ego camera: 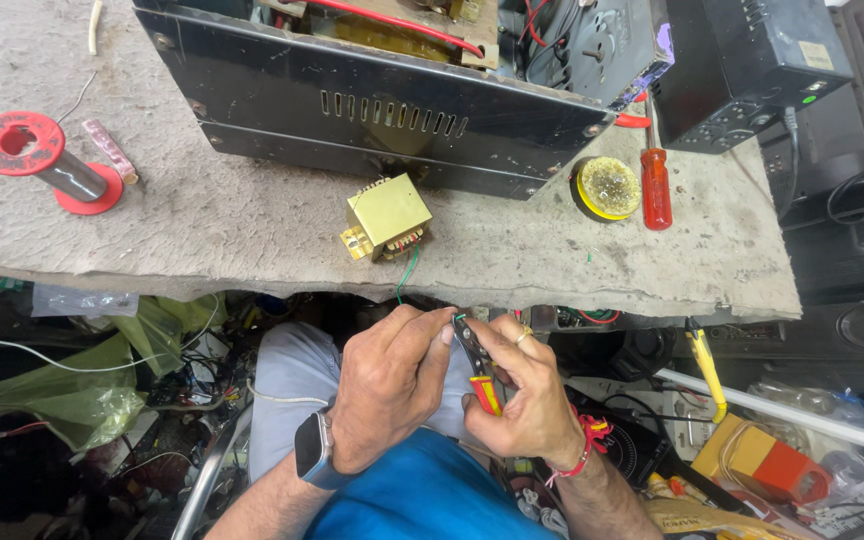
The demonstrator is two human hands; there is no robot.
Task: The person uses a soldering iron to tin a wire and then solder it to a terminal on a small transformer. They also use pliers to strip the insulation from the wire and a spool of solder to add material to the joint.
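Now both hands (452, 385) pinch green wire (407, 275) below transformer (387, 215).

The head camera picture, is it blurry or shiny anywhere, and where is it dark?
Head view: sharp on the left hand, right hand and wire cutters; daylight gleams pale on the black metal chassis; under the workbench edge the clutter sits in deep shadow; edges bow slightly from the wide lens.

Blue shirt, grey trousers, smartwatch on left wrist, red thread bracelet on right wrist, gold ring
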